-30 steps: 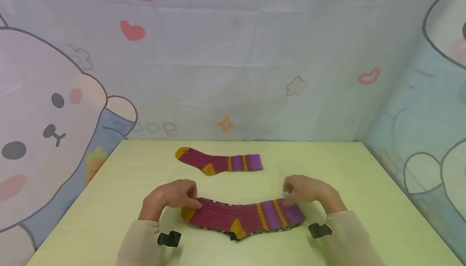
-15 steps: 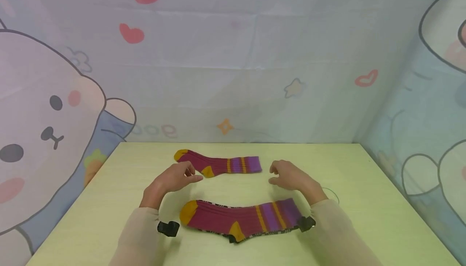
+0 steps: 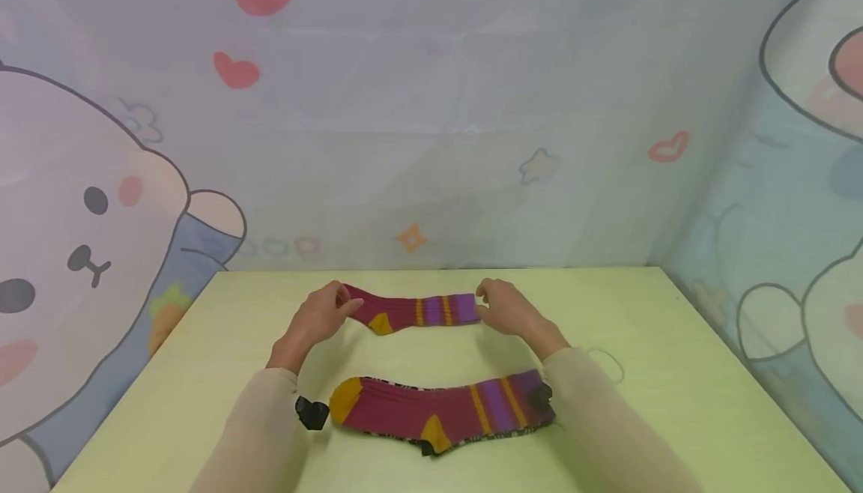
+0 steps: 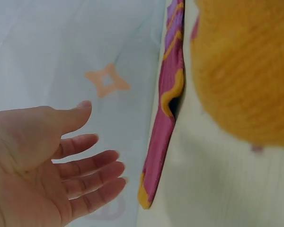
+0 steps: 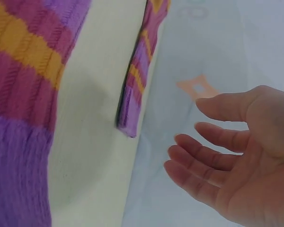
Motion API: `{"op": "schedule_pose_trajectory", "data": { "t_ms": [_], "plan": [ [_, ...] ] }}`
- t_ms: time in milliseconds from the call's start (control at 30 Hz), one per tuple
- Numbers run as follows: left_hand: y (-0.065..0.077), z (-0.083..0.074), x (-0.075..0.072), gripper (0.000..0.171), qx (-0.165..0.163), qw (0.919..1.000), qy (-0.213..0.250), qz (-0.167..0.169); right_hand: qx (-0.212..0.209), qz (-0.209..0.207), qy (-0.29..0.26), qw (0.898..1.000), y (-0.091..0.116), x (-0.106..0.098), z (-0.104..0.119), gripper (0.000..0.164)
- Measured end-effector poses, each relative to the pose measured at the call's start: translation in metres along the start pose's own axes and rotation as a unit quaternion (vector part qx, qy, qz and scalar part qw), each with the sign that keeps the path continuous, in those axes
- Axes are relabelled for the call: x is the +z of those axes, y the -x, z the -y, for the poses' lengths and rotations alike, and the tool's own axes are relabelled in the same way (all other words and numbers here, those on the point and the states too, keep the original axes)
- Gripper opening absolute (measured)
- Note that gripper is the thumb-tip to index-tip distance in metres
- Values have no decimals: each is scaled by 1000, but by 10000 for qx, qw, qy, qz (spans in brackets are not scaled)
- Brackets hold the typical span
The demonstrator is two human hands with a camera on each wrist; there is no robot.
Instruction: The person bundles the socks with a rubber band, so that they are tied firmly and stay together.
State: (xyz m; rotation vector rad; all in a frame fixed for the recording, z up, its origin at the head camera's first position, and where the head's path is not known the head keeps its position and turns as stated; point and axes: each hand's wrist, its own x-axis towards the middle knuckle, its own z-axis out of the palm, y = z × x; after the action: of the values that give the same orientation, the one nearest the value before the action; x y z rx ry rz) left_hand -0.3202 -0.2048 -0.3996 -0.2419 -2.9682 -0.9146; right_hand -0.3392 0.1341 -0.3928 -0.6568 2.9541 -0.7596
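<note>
A maroon sock (image 3: 404, 312) with mustard heel and purple striped cuff lies flat near the table's back edge. My left hand (image 3: 318, 317) is over its toe end, covering the toe in the head view. At the purple cuff end is my right hand (image 3: 509, 309). Both wrist views show the fingers relaxed and spread apart with nothing between them: the left hand (image 4: 47, 165) and the right hand (image 5: 236, 156). Closer to me lies a matching sock (image 3: 398, 407), on top of a black-and-white patterned sock (image 3: 482, 437) that shows only along its edges.
Pale yellow table (image 3: 674, 418) under everything, with a printed cloth backdrop (image 3: 404, 103) rising behind its back edge. A thin thread loop (image 3: 612, 364) lies right of my right forearm. Black wrist-worn cameras (image 3: 312, 413) overlap the near sock's ends in the head view.
Both hands have left the near sock pair and moved away from me to the far sock, one at each end. The socks stay where they were.
</note>
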Motion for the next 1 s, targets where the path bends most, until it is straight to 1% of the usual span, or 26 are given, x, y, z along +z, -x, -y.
{"op": "schedule_pose_trajectory", "data": {
  "t_ms": [100,267,433,533,600,733,900,1000],
  "plan": [
    [-5,7,4,31,-36,9999,74,-141,104,19,-27,9999,-6,4,1,33],
    [-16,16,7,39,-71,9992,122,-374,257,-12,-107,9996,-15,8,1,38],
    [-27,27,7,43,62,9982,7,-598,391,-133,-71,9991,-26,13,2,45],
    [-34,35,6,46,82,9974,-83,-706,498,-227,-6,9985,-32,17,1,48],
    [-37,40,7,47,31,9973,-125,-719,564,-239,6,9981,-36,18,0,49],
    [-42,51,8,50,-54,9979,-165,-623,749,-184,44,9970,-42,22,-2,49],
    [-45,63,11,52,-217,9983,-294,-463,993,-87,78,9950,-48,28,-4,50],
    [-46,67,14,52,-268,9983,-355,-374,1024,-33,98,9947,-51,32,-4,52]
  ]
}}
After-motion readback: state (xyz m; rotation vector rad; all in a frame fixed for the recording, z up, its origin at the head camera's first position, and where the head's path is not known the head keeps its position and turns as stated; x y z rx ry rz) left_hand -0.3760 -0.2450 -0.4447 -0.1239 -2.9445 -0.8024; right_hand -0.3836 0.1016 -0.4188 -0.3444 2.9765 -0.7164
